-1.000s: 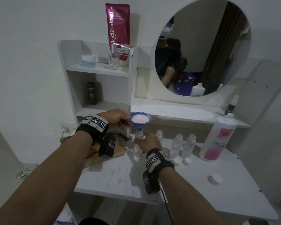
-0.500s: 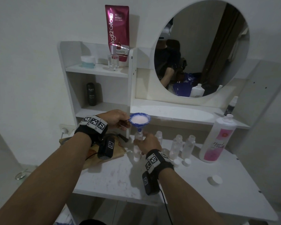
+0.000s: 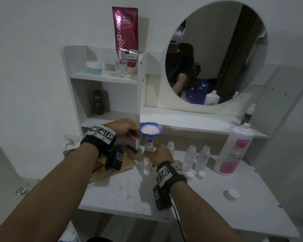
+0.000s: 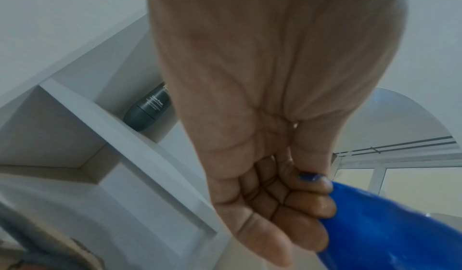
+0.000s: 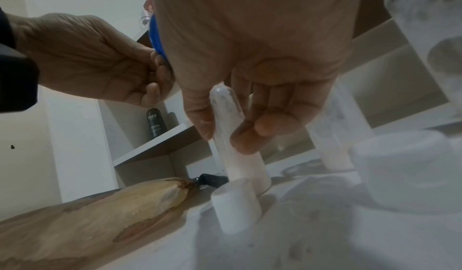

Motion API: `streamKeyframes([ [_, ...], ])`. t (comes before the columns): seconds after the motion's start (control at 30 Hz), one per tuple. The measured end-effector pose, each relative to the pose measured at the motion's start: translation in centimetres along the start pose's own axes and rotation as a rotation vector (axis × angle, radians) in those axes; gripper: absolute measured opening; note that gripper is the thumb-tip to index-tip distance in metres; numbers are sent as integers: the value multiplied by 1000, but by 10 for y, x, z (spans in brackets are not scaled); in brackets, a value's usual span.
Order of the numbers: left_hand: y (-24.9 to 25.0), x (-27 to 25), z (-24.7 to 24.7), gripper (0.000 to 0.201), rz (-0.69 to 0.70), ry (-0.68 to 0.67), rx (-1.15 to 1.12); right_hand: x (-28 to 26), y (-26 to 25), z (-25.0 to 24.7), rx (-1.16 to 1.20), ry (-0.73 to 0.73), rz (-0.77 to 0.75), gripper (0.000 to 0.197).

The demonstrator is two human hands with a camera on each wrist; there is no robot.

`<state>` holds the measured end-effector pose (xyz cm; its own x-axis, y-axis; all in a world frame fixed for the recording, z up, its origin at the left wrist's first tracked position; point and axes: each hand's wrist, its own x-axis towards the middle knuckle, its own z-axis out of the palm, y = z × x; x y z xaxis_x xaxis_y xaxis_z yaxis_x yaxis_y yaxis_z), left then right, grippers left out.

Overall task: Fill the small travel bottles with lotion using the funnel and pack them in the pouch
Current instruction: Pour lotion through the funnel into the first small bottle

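Observation:
A blue funnel (image 3: 151, 131) full of pale pink lotion sits with its spout in the neck of a small clear travel bottle (image 3: 148, 147). My left hand (image 3: 136, 131) pinches the small tab on the funnel's (image 4: 387, 225) rim, thumb on top. The right hand (image 3: 153, 151) grips the bottle (image 5: 235, 136), which stands on the table and holds white lotion in its lower part. A tan pouch (image 3: 112, 165) lies to the left under my left wrist. Three more open bottles (image 3: 189, 158) stand to the right.
A tall pink-and-white lotion bottle (image 3: 234, 151) stands uncapped at the right, its wide white cap (image 3: 232, 193) lying nearer the table's front edge. Small white caps (image 3: 190, 175) lie by the bottles, one (image 5: 235, 209) just in front of the held bottle. A shelf unit (image 3: 110, 119) and round mirror rise behind.

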<state>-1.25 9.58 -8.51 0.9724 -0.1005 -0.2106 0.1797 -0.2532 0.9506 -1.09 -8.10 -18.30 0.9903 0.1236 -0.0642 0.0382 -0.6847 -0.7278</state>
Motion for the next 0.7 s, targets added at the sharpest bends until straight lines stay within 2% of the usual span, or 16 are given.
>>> streamKeyframes([
  [0.7, 4, -4, -1, 26, -7, 5, 67, 0, -3, -1, 11, -18, 6, 37],
])
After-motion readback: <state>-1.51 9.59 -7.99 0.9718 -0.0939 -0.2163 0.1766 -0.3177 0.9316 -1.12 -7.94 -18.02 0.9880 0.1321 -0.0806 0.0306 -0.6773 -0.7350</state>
